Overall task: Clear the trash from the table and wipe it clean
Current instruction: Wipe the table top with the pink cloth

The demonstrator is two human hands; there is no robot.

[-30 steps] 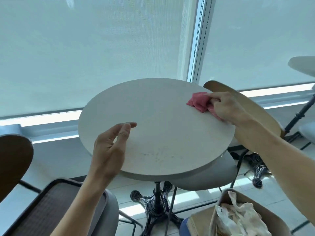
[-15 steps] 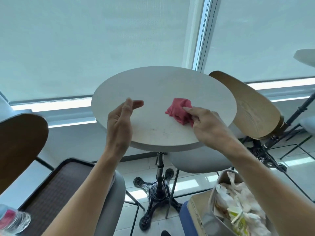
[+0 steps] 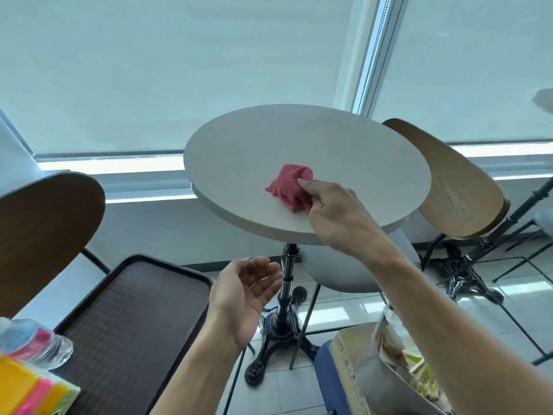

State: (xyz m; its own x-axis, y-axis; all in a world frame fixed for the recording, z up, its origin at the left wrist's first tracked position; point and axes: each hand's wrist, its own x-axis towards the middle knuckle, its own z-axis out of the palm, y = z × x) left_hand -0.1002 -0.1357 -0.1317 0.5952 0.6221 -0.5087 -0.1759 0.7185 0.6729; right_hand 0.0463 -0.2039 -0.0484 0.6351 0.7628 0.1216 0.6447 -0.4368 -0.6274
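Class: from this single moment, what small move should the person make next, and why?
Probably sweep the red cloth toward the table's far side: the right hand grips it near the front edge, and the top behind it looks unwiped.

room around the round table

the table (image 3: 353, 151) top was bare all round the red cloth (image 3: 288, 187) under my right hand (image 3: 335, 217), so i could sweep any way. a wooden chair back (image 3: 457, 187) crowded its right rim, the window blind stood close behind, and my left hand (image 3: 242, 298) hung in open air below the near edge, beside the brown tray (image 3: 125, 319).
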